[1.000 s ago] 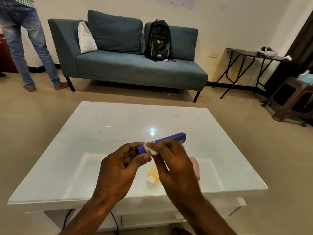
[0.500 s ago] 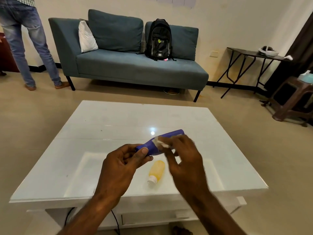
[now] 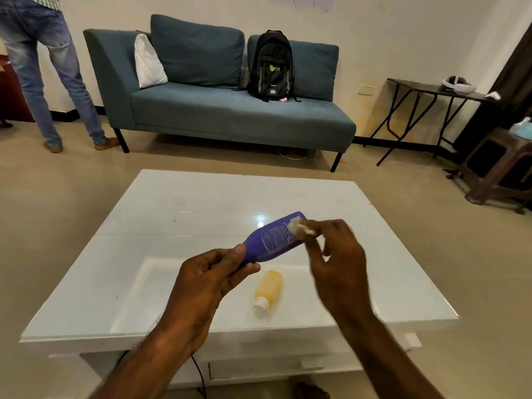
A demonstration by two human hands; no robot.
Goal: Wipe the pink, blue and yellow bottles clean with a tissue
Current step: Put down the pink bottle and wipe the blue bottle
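Bottles are what I am cleaning, and right now it is the blue one's turn. My left hand (image 3: 207, 279) is closest to me. Its grip is clamped on the cap end of the blue bottle (image 3: 273, 239), thumb on top and fingers below, so the bottle is up in the air over the counter (image 3: 388, 283) and not lying on it. The bottle tilts up and away to the right.

My right hand (image 3: 336, 260) is just beside it. Its grip is pinched shut on the tissue (image 3: 300, 227), a small white wad. The tissue touches the far, fat end of the blue bottle, right by the white label. The hand looks a bit blurry.

I think I am in the middle of the job. The wipe has got to the far end of this bottle. Next I should turn the bottle a little with my left hand so the tissue can rub the side I can't see. I must keep a firm hold, because a smooth bottle may slip.

Under my hands, the yellow bottle (image 3: 268, 289) lies on its side on the counter, white cap pointing at me. It is near my hands but not touching them. I think it waits for its turn.

I can't see the pink bottle at all. It may be hidden behind my right hand, but I can't tell.
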